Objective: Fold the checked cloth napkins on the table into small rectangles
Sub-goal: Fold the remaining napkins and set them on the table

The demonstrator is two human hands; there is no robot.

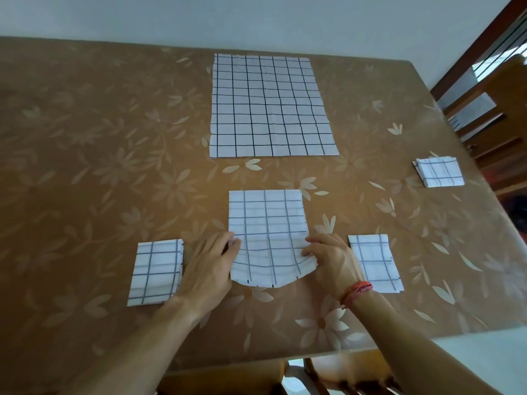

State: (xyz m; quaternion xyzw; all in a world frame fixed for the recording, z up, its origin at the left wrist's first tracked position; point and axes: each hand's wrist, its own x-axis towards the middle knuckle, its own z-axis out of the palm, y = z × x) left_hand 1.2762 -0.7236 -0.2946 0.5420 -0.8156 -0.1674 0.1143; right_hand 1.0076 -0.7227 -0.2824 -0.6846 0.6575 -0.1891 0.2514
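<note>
The left hand (211, 263) and right hand (330, 260) are pinching the side edges of the half-folded napkin (266, 220), white with dark grid lines. It is lying near-centre on the brown floral surface (99, 166), its near end curling up. Five napkins are showing: this one, an open napkin (271, 106) lying flat beyond it, and three folded rectangles: a left folded napkin (155, 272), a right folded napkin (376, 263) and a far-right folded napkin (439, 171).

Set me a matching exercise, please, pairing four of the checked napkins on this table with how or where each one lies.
Things:
1. farthest napkin
2. middle napkin
3. leftmost napkin
4. rightmost napkin

States:
A. folded small, by the right edge of the table
B. unfolded, spread flat
C. folded small, towards the near edge
D. partly folded, near edge lifted

Pairs: 1-B; 2-D; 3-C; 4-A.
</note>
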